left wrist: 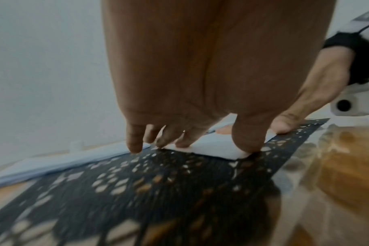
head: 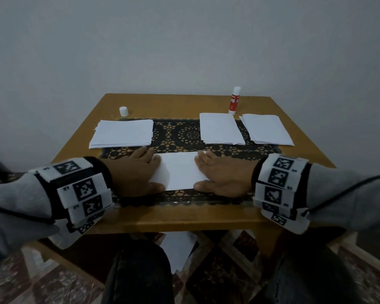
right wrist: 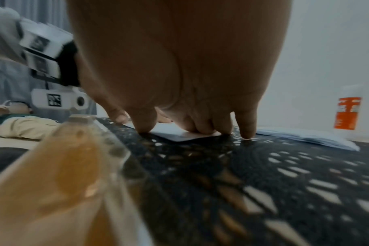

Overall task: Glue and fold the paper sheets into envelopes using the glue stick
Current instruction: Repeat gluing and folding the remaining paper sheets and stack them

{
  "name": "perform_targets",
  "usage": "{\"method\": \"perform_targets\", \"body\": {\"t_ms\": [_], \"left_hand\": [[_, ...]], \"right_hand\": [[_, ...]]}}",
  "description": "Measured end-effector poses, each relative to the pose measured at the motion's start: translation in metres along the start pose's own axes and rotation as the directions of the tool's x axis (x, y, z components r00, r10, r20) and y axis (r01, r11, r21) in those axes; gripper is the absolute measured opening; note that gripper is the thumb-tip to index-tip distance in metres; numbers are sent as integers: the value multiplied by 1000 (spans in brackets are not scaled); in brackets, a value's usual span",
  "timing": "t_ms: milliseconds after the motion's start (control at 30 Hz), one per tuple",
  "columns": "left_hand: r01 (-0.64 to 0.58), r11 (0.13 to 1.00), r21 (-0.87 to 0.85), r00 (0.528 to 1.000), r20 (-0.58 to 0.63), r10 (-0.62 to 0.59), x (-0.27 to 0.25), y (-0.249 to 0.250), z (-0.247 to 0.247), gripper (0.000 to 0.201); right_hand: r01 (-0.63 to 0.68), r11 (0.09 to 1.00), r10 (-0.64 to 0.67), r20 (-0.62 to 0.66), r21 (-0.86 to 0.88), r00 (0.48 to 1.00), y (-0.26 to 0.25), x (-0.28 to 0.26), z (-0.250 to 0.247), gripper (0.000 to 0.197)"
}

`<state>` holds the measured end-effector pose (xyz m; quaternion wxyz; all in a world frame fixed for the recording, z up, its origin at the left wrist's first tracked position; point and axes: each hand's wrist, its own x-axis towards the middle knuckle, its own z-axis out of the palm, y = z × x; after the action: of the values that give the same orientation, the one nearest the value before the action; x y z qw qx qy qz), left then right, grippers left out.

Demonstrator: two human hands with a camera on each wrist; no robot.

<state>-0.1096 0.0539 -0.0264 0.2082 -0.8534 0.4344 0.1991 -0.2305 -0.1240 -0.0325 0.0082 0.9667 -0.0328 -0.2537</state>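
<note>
On the counter (head: 184, 218), left hand (head: 133, 172) and right hand (head: 223, 174) spread flat, pressing folded paper (head: 177, 171); uneven pressure risking a crooked crease.

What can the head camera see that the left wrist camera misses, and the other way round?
Only the head view shows the whole table: the uncapped glue stick standing at the back right, its white cap at the back left, and two paper stacks on the right. Only the left wrist view shows, close up, the left hand's fingertips pressing down at the sheet's edge. Both show the left hand, the right hand, the folded sheet flat between them, and the black lace mat.
</note>
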Motion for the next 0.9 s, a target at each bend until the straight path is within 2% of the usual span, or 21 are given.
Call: {"method": "perform_targets", "body": {"t_ms": [100, 200, 267, 533, 767, 900], "left_hand": [[-43, 998, 46, 999, -22, 44, 4, 17, -7, 81], [-129, 992, -8, 992, -15, 129, 15, 32, -11, 80], [-144, 989, -19, 990, -16, 144, 21, 29, -10, 81], [-77, 995, -69, 996, 34, 79, 4, -2, 6, 78], [-70, 995, -71, 997, 32, 72, 3, 0, 5, 78], [-65, 995, -77, 997, 27, 68, 2, 0, 6, 78]], "right_hand": [[0, 1000, 0, -27, 1, 1000, -5, 6, -2, 74], [35, 999, -34, -25, 15, 999, -10, 12, -5, 72], [33, 999, -33, -21, 8, 999, -5, 13, -8, 73], [-32, 999, 32, 1, -10, 999, 4, 8, -5, 78], [112, 992, -114, -37, -51, 993, -34, 13, -7, 73], [8, 999, -8, 14, -35, 1000, -13, 12, -10, 84]]}}
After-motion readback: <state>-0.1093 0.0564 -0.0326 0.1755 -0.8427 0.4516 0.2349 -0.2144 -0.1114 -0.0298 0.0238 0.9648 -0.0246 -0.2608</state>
